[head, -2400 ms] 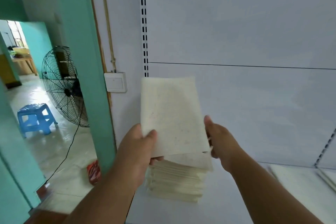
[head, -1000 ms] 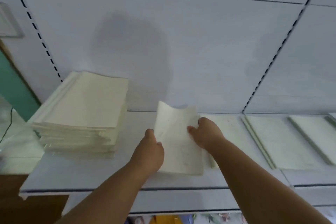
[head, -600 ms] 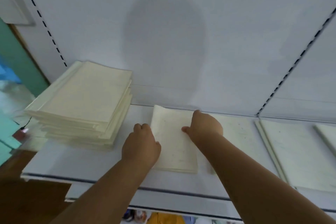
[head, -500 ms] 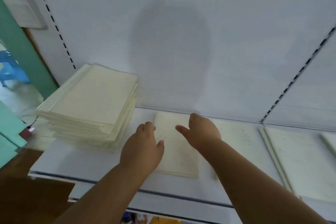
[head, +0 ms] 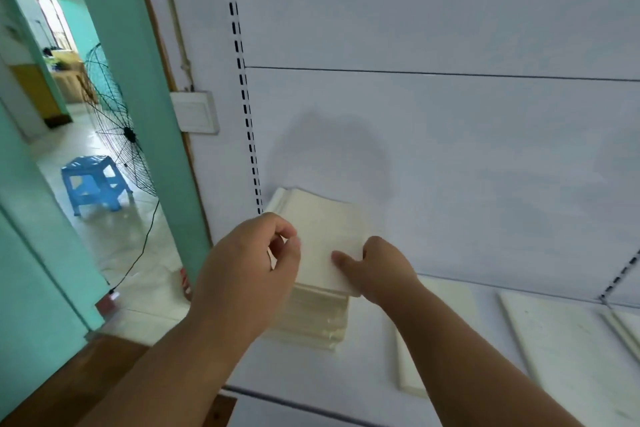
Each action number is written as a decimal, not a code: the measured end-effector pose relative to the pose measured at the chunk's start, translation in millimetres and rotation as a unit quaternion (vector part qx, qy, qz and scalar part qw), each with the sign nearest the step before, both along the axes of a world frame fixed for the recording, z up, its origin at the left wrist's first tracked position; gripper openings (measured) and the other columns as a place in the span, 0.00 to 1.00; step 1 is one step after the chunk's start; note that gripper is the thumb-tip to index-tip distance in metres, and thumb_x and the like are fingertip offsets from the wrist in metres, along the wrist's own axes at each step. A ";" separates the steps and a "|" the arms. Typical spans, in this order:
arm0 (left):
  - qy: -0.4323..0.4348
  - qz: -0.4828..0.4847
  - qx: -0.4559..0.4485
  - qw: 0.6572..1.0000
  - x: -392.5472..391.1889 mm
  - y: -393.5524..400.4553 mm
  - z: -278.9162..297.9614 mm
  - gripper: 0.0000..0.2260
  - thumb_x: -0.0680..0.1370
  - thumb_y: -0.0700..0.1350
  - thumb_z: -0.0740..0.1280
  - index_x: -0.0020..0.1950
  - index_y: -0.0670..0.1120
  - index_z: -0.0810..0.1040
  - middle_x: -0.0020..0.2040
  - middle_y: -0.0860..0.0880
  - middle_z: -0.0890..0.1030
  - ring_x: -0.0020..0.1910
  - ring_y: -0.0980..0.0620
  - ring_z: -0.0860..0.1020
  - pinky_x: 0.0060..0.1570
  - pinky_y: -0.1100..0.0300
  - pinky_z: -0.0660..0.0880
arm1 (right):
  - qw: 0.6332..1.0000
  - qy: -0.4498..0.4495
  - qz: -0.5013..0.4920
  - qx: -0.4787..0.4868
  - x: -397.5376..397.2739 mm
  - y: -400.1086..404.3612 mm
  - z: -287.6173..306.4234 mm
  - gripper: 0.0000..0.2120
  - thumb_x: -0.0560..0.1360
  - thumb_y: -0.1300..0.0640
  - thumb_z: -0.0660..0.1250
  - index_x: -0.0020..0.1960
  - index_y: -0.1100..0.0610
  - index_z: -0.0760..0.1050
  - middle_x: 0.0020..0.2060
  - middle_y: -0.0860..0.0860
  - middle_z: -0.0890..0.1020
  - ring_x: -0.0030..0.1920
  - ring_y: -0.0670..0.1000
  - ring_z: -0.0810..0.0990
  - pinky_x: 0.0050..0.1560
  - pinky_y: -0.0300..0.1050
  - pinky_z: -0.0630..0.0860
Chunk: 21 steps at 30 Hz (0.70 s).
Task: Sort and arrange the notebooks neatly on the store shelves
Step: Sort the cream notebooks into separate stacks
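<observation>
A stack of cream notebooks [head: 311, 321] stands at the left end of the white shelf [head: 367, 367]. Both my hands are at its top notebook [head: 323, 236]. My left hand [head: 249, 267] has its fingers curled and pinches that notebook's left edge. My right hand [head: 377, 270] holds its front right corner, thumb on the cover. A single cream notebook [head: 446, 293] lies flat on the shelf just right of the stack, partly hidden by my right forearm.
More notebooks [head: 561, 340] lie flat further right along the shelf. A slotted upright [head: 244, 97] and a wall switch [head: 195, 111] stand left of the stack, beside a green door frame [head: 145, 114]. Beyond are a floor fan [head: 117, 128] and a blue stool [head: 95, 184].
I laid the single notebook flat on the shelf and let go of it. Both hands then moved left to the stack and took hold of its top notebook.
</observation>
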State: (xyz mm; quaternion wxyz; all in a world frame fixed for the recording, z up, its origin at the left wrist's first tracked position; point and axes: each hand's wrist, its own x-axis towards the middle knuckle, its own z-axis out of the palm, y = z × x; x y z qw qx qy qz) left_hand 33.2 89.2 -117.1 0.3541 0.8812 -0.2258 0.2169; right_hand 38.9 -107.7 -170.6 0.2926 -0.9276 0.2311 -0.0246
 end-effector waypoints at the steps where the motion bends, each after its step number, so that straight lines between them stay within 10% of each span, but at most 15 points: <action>1: -0.002 -0.002 -0.003 1.000 7.1 6.9 -1.0 0.02 0.76 0.50 0.65 0.45 0.55 0.77 0.36 0.59 0.77 0.33 0.59 0.74 0.34 0.62 0.73 | 1.000 -0.021 -0.012 -0.012 -2.4 1.2 1.3 0.19 0.78 0.38 0.64 0.46 0.55 0.68 0.41 0.50 0.78 0.43 0.53 0.79 0.40 0.45 0.71; 7: 0.100 -0.016 -0.041 0.994 39.3 19.9 -7.2 0.22 0.76 0.56 0.66 0.68 0.52 0.70 0.58 0.55 0.73 0.51 0.55 0.76 0.51 0.55 0.76 | 0.939 -0.311 -0.041 0.142 -26.8 24.8 24.6 0.11 0.81 0.56 0.66 0.43 0.56 0.67 0.32 0.50 0.71 0.31 0.49 0.68 0.32 0.40 0.66; 10: 0.212 -0.068 -0.166 0.961 44.7 21.8 3.2 0.09 0.78 0.53 0.66 0.57 0.54 0.72 0.51 0.52 0.80 0.46 0.52 0.80 0.44 0.52 0.79 | 0.882 -0.366 -0.014 0.297 -32.7 40.3 47.1 0.13 0.82 0.53 0.64 0.40 0.55 0.70 0.31 0.54 0.70 0.31 0.51 0.67 0.33 0.46 0.65; 13: 0.185 -0.053 -0.244 0.950 48.4 33.5 7.3 0.01 0.80 0.48 0.65 0.50 0.53 0.74 0.44 0.54 0.81 0.42 0.54 0.80 0.39 0.55 0.77 | 0.863 -0.339 -0.075 0.366 -23.8 49.5 57.5 0.24 0.84 0.41 0.54 0.38 0.57 0.71 0.29 0.54 0.71 0.27 0.51 0.67 0.33 0.46 0.67; 17: 0.202 -0.027 -0.277 0.939 55.3 47.3 4.6 0.02 0.79 0.48 0.65 0.48 0.52 0.73 0.44 0.54 0.80 0.44 0.52 0.79 0.48 0.47 0.79 | 0.984 -0.090 -0.150 0.029 -2.1 41.4 33.4 0.30 0.76 0.28 0.57 0.44 0.58 0.70 0.34 0.49 0.76 0.34 0.49 0.74 0.34 0.45 0.69; 21: 0.206 -0.039 -0.267 0.941 57.7 57.7 4.9 0.03 0.80 0.48 0.65 0.47 0.54 0.72 0.45 0.54 0.80 0.45 0.53 0.79 0.48 0.46 0.80 | 0.993 0.034 -0.113 0.024 3.9 43.1 8.3 0.28 0.70 0.30 0.66 0.41 0.56 0.71 0.33 0.46 0.77 0.34 0.46 0.76 0.33 0.41 0.69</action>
